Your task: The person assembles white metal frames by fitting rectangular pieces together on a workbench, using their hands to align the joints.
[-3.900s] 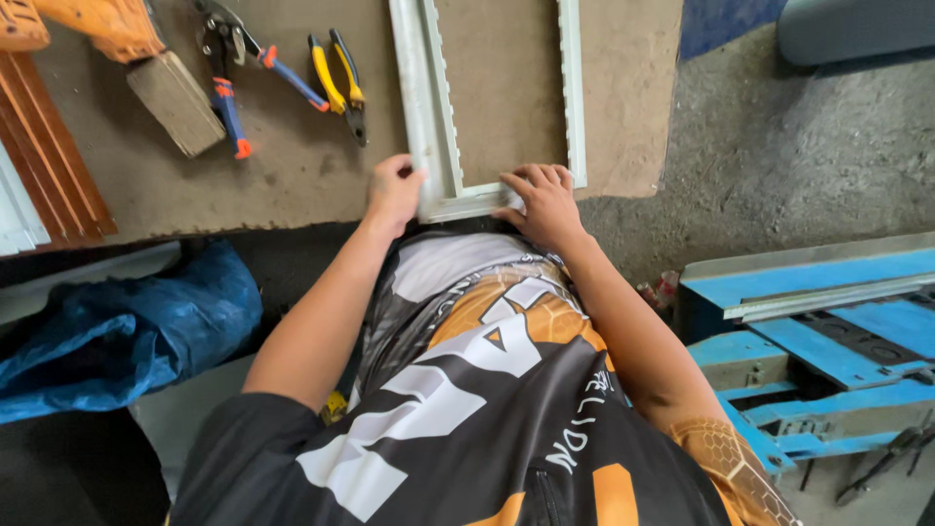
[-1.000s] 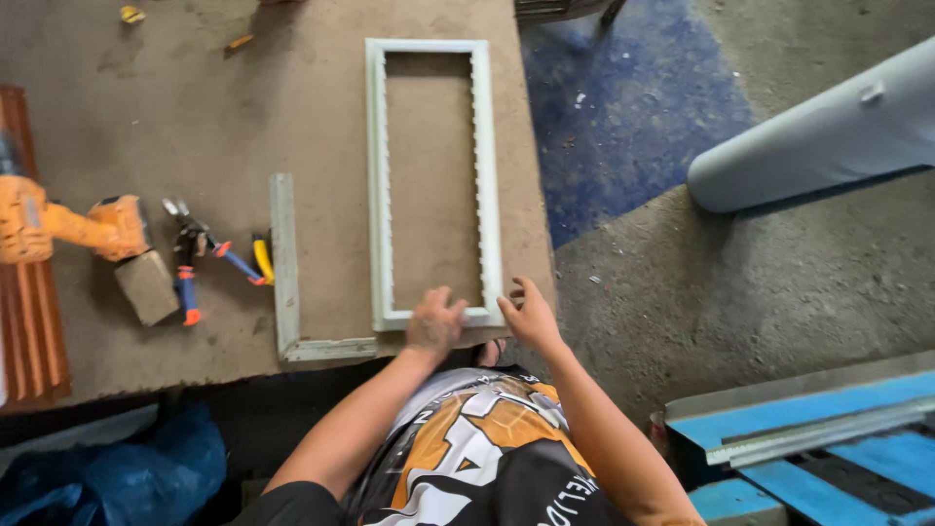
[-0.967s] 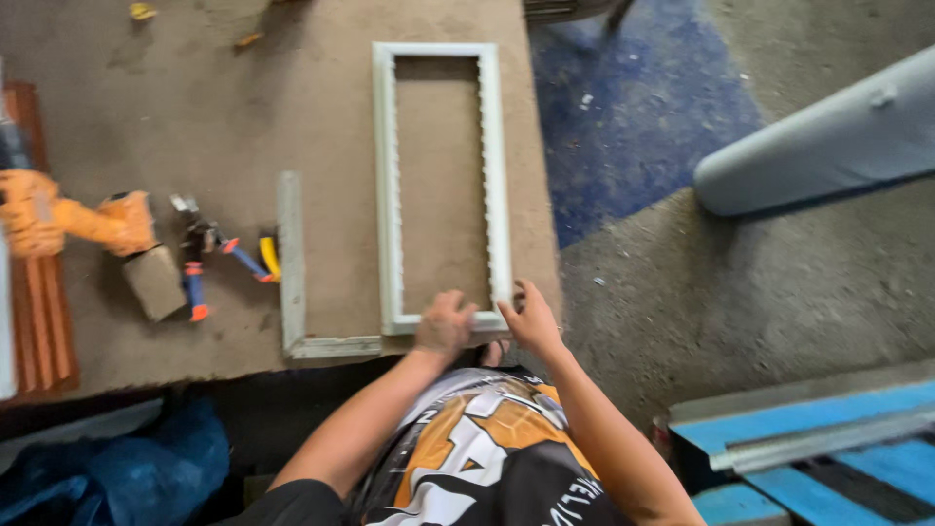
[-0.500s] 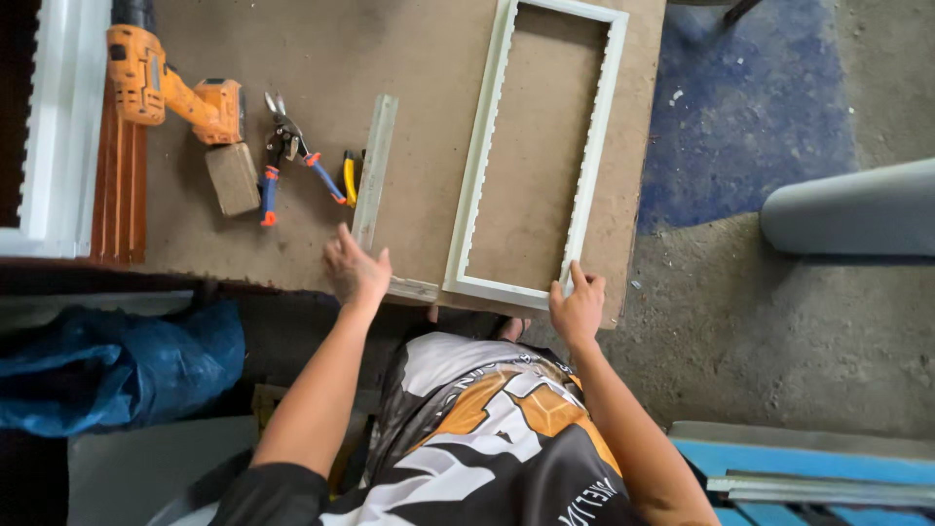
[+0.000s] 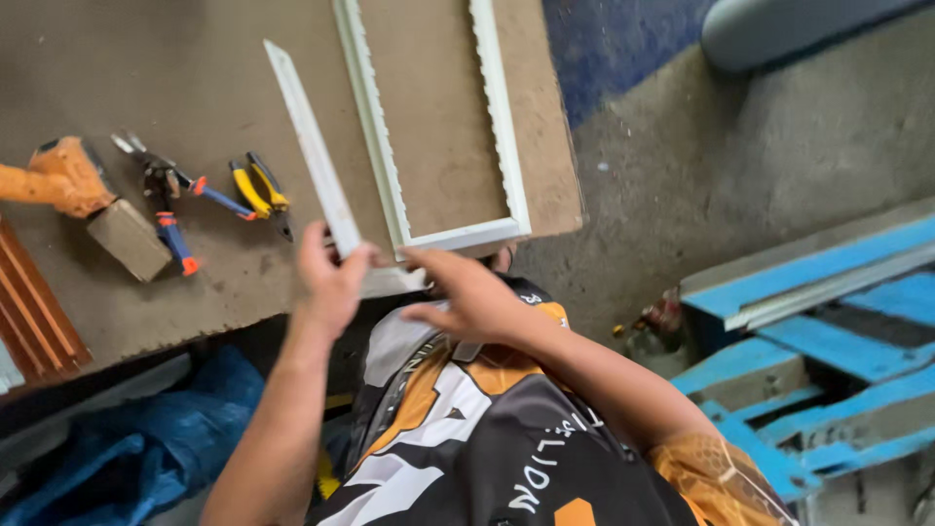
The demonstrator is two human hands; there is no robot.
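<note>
My left hand [image 5: 329, 281] is closed around the near end of a long white moulding strip [image 5: 310, 146], which slants away across the brown board [image 5: 175, 78]. A short white leg [image 5: 392, 282] joins the strip at its near end. My right hand [image 5: 466, 297] hovers beside that leg with fingers apart and holds nothing. Just beyond both hands lies a white rectangular frame [image 5: 499, 127] with scalloped inner edges, flat on the board, its near rail close to my right fingertips.
Left of the strip lie yellow-handled pliers [image 5: 259, 189], red-and-blue snips [image 5: 168, 200], a wooden block [image 5: 130, 240] and an orange drill [image 5: 56, 175]. Reddish wood slats [image 5: 29, 326] sit at the far left. Blue cloth [image 5: 117, 458] lies below the board; blue metal racks [image 5: 828, 321] stand on the right.
My left hand has taken hold of the white strip at its near end. My right hand has left the frame's near right corner and moved left toward the strip's short leg.
</note>
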